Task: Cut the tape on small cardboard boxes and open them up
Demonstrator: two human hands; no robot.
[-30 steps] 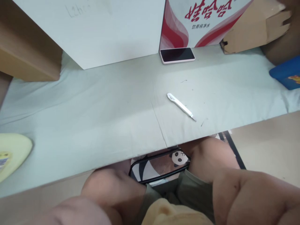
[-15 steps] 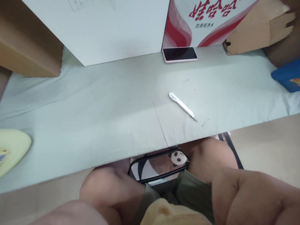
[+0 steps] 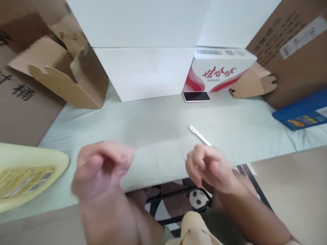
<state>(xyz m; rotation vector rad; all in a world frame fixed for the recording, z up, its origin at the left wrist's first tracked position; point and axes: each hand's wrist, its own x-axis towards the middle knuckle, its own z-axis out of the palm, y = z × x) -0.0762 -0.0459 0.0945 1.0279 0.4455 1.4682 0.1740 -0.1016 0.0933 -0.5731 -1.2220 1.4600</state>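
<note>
My left hand [image 3: 103, 170] is raised over the front left part of the cloth-covered table, smeared by motion. Its fingers bend loosely, with a gap to the thumb, and nothing shows in them. At the table's front edge hovers my right hand [image 3: 206, 166], fingers half curled and apart from the thumb, also without anything visible in it. Just beyond it lies a white utility knife [image 3: 199, 135]; the hand hides its blade end. Farther back, a phone [image 3: 196, 97] with a pale pink edge lies flat against a red-and-white carton [image 3: 217, 75].
A large white box [image 3: 150, 73] stands at the back. Open cardboard boxes flank it, one [image 3: 87, 78] at left, one [image 3: 247, 85] at right. A pale yellow bottle [image 3: 30, 173] lies at the left edge, a blue package [image 3: 304, 110] at the right. Below the edge is a panda-printed bag [image 3: 176, 206].
Both hands have come up into view above the table's front edge. The camera has tilted up, showing more of the boxes behind. The knife and phone lie in the same places.
</note>
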